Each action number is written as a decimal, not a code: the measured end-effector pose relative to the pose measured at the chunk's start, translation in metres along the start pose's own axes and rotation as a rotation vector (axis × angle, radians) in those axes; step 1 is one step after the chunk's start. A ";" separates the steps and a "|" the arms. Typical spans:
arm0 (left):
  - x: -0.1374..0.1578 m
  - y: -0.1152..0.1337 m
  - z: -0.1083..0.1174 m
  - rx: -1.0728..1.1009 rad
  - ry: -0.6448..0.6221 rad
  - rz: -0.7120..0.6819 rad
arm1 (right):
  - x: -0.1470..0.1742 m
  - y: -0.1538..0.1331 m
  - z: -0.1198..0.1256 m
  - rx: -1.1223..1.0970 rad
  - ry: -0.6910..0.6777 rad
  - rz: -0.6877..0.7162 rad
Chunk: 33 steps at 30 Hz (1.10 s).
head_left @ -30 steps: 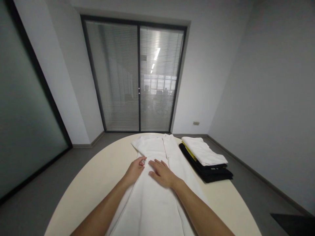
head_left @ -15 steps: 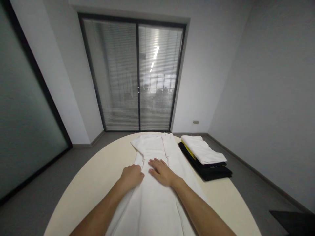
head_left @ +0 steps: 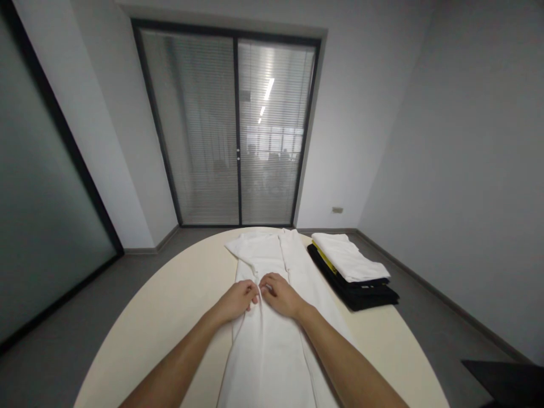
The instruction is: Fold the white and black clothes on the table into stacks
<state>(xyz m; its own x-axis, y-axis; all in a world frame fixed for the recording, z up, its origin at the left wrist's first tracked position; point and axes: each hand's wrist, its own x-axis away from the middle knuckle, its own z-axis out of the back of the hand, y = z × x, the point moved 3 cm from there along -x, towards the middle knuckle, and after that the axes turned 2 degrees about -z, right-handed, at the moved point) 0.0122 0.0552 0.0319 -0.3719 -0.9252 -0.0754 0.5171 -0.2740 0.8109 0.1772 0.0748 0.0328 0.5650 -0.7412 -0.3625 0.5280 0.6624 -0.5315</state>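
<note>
A white T-shirt (head_left: 280,345) lies lengthwise on the table, partly folded, with a sleeve sticking out at the far left and a long folded strip along its right side. My left hand (head_left: 236,300) is closed on the shirt's left edge, pinching the cloth up into a ridge. Right beside it, my right hand (head_left: 280,293) has its fingers curled against the same ridge, thumb and fingertips gripping the cloth. The fingertips of both hands nearly meet.
A stack of folded clothes sits at the table's right: a white garment (head_left: 348,258) on top, a yellow edge (head_left: 325,258) below, black garments (head_left: 361,297) underneath. The round cream table (head_left: 161,317) curves around. A dark object (head_left: 505,377) stands at the lower right.
My left hand has shifted right, drawing the shirt's left edge inward. My right hand, flat and spread before, has curled its fingers onto the cloth beside the left hand.
</note>
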 end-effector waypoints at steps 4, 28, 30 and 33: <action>-0.001 -0.007 0.011 -0.113 0.165 -0.069 | 0.001 -0.003 0.002 0.005 0.002 0.002; 0.014 -0.030 0.018 -0.435 0.209 -0.303 | 0.036 -0.045 0.015 -0.595 -0.474 -0.682; 0.019 -0.028 0.016 -0.461 0.179 -0.284 | 0.052 -0.054 0.015 -0.574 -0.520 -0.593; 0.025 -0.025 0.011 -0.488 0.104 -0.231 | 0.074 -0.068 0.015 -0.605 -0.593 -0.509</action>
<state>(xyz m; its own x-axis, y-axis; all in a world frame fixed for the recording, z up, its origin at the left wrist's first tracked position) -0.0187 0.0421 0.0160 -0.4527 -0.8410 -0.2961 0.7381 -0.5398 0.4047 0.1922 -0.0234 0.0537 0.6739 -0.6382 0.3722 0.4763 -0.0098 -0.8792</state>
